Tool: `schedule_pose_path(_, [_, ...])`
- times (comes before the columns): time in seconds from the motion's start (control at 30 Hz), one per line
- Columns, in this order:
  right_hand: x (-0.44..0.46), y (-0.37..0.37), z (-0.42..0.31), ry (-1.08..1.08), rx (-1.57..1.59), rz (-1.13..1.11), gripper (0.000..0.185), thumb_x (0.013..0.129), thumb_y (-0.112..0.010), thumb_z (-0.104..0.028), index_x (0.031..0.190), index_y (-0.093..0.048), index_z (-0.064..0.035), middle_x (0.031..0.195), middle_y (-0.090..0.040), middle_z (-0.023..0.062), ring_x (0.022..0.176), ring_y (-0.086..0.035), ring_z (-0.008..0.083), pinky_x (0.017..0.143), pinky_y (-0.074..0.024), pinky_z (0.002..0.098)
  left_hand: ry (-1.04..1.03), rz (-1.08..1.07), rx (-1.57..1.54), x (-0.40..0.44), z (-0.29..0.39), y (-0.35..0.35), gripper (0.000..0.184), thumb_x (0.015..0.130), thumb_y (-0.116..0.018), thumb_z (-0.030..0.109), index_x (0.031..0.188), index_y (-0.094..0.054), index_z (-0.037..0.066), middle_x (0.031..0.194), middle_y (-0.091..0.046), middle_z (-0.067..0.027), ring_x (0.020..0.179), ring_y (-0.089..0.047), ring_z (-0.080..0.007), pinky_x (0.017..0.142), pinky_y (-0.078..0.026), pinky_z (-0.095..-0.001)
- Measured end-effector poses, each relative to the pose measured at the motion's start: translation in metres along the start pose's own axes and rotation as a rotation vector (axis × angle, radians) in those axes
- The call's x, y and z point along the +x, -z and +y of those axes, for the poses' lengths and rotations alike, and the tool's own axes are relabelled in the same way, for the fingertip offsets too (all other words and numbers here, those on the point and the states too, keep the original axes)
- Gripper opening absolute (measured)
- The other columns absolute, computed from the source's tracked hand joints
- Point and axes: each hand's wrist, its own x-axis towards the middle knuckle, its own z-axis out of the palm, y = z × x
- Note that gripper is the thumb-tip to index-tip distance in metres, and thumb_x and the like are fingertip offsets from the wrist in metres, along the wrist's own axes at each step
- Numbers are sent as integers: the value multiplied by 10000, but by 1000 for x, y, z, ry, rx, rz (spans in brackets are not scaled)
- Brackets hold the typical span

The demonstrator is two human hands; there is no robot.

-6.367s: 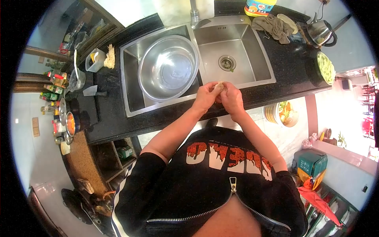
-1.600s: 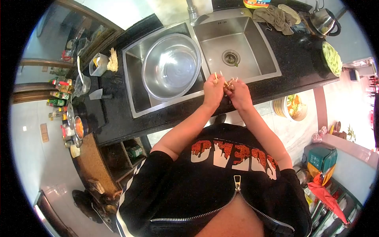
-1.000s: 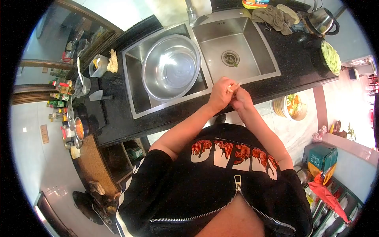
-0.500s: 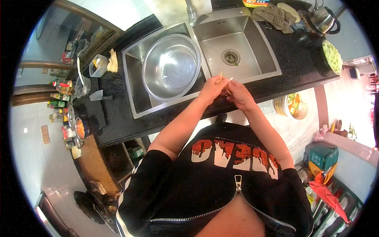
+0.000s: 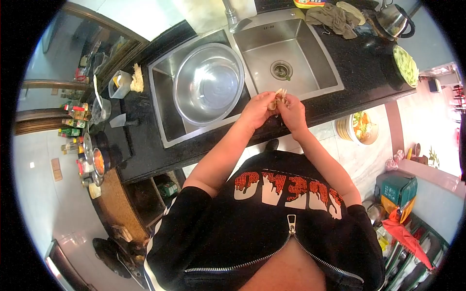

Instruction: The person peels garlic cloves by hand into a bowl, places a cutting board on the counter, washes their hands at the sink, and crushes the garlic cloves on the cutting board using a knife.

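Observation:
My left hand (image 5: 258, 109) and my right hand (image 5: 292, 113) meet above the front edge of the double sink (image 5: 338, 88). Between their closed fingers is a small bunch of pale, thin pieces (image 5: 279, 96), too small to name. Some tips stick up past the fingertips, and something darker shows lower in the bunch. A large metal basin (image 5: 208, 83) sits in the sink's left bowl, with nothing visible inside. In the right bowl a drain (image 5: 281, 71) has a green scrap at its edge.
On the counter's right are a bowl of pale green slices (image 5: 405, 66), a kettle (image 5: 394, 22) and a cloth (image 5: 335, 20). At the left lie a cleaver (image 5: 118, 121) and containers. A bucket of scraps (image 5: 360, 127) stands on the floor.
My hands have stayed together over the sink's edge with the fingers shifting. More pale tips show between them than half a second ago. The camera view has shifted slightly.

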Motion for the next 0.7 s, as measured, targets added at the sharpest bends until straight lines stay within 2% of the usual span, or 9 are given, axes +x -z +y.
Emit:
schedule_pose_path(0.1, [5,-2,13,24,46,42,189,840,-591,-138,932,-608,26,877,-648,159,740,-628,250,634,-492,323,5,12,-90,4,-4,3,228,952,-487,213,1045,-553,15,999,-596,-93,870,-597,-203,764,-511,-337])
schedule_pose_path(0.2, [6,6,10,-286,461,-59,163,852,-581,-122,950,-590,8,834,-637,94,675,-593,146,552,-461,265,54,-12,-215,14,-10,17,216,955,-482,197,1052,-556,18,1018,-595,-103,902,-595,-225,786,-513,-352])
schedule_pose_path(0.3, [7,11,19,-364,803,-78,186,858,-573,-104,1018,-575,-9,763,-608,27,629,-533,65,522,-421,206,99,-1,-260,15,-10,18,204,952,-484,189,1039,-558,20,1005,-596,-111,916,-598,-235,798,-515,-360])
schedule_pose_path(0.4, [6,23,19,-317,806,-73,180,851,-592,-108,999,-594,-7,737,-606,17,599,-519,69,530,-419,210,111,-11,-244,23,-14,18,205,951,-484,194,1026,-565,21,996,-599,-113,929,-599,-234,821,-513,-371])
schedule_pose_path(0.6, [-3,46,6,-105,153,17,207,803,-653,-141,958,-650,-3,772,-661,62,660,-592,113,618,-473,262,28,-128,-47,33,-18,-22,190,932,-501,190,981,-594,31,976,-622,-90,879,-606,-195,798,-496,-331])
schedule_pose_path(0.63, [-5,50,0,-85,80,71,237,793,-660,-152,982,-658,-9,813,-685,83,720,-628,127,676,-492,281,53,-129,10,39,-22,-29,191,928,-507,186,993,-594,29,993,-628,-77,885,-602,-169,796,-490,-320])
schedule_pose_path(0.7, [-6,64,1,-107,115,95,247,793,-660,-154,992,-659,-7,837,-691,88,734,-636,129,686,-493,279,66,-118,108,43,-27,-54,188,932,-514,180,1020,-591,32,1004,-629,-67,904,-597,-164,802,-487,-324])
